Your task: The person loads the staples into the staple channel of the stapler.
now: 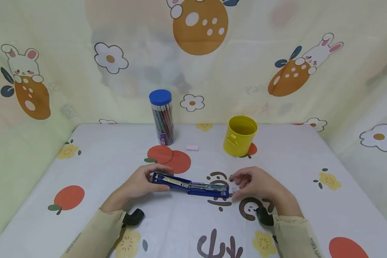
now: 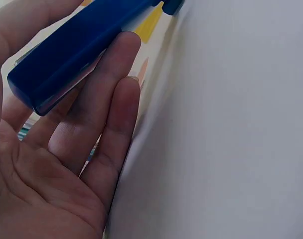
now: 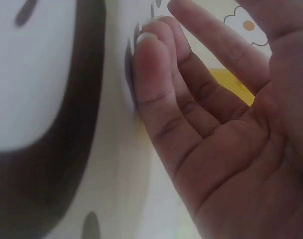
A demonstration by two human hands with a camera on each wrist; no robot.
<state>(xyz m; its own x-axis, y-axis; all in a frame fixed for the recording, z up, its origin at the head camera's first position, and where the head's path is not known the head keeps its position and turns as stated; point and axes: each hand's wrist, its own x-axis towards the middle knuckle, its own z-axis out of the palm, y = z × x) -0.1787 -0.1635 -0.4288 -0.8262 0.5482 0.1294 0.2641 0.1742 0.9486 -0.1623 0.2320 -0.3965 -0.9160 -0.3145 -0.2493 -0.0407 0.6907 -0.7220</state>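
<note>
Printed tablecloth (image 1: 171, 225) — blue stapler (image 1: 193, 187), left hand (image 1: 141, 182) pinching one end — right hand (image 1: 259, 182) loosely curled beside the other.

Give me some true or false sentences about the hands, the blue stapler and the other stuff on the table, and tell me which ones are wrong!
1. The left hand holds the blue stapler. True.
2. The pink block lies on the table, between the jar and the yellow cup. True.
3. The jar has a red lid. False: its lid is blue.
4. The right hand is inside the cup. False: it is by the stapler's end.
5. The cup has a lid on. False: its top is open.
6. The jar has lots of long, thin sticks in it. True.
</note>
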